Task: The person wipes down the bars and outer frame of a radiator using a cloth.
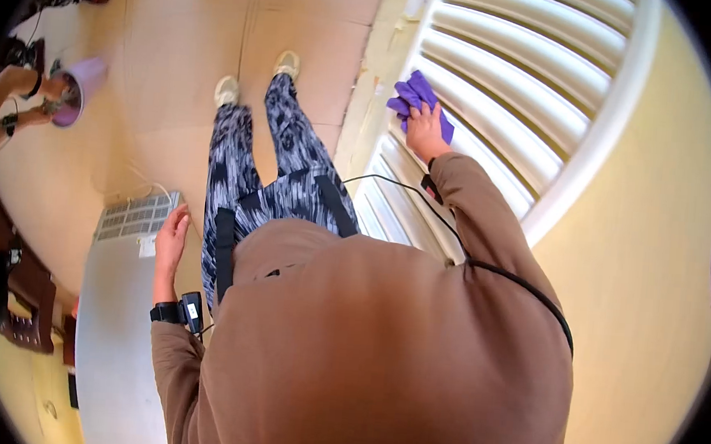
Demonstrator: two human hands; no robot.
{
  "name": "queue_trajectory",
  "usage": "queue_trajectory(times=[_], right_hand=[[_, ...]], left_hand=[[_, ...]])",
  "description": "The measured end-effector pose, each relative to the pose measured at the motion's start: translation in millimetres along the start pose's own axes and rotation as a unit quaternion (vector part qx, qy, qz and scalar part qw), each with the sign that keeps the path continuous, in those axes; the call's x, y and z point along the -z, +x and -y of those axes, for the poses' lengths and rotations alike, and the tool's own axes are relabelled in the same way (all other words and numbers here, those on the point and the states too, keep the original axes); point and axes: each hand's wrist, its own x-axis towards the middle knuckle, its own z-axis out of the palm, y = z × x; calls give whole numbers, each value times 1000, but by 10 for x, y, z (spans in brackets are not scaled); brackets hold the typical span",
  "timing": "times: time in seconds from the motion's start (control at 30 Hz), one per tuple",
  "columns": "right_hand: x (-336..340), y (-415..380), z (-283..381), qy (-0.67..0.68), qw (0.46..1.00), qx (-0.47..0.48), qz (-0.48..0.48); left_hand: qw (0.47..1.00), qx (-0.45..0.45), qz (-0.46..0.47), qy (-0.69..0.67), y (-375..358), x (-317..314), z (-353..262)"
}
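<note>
My right hand (424,133) holds a crumpled purple cloth (417,90) against a white slatted panel (505,80). The fingers lie over the cloth at the panel's left side, and part of the cloth is hidden beneath them. Down at my left side hangs my left hand (172,238), open and holding nothing, its fingers stretched out. It is nearest to a light grey appliance (120,288) with a vent grille on its end. Black straps and small devices sit on both my wrists, and a black cable (524,285) runs along my right arm.
To the left, another person's hands (47,89) reach into a purple bucket (84,87). Dark brown furniture (32,307) stands at the lower left. A pale wall (651,243) rises on the right. The floor (179,36) has large beige tiles.
</note>
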Motion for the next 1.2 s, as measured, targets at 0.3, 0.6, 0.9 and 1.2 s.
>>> queue_trajectory(times=[0.3, 0.6, 0.9, 1.2], right_hand=[[487, -1837, -486, 77, 985, -61, -143], [619, -2237, -627, 36, 955, -159, -247], [219, -1241, -543, 37, 950, -132, -280], [-200, -1818, -25, 109, 933, -188, -287]], left_hand=[[984, -149, -22, 91, 359, 227, -131], [966, -207, -53, 143, 398, 425, 175], [973, -126, -54, 186, -108, 267, 358], [934, -223, -85, 267, 87, 564, -340]])
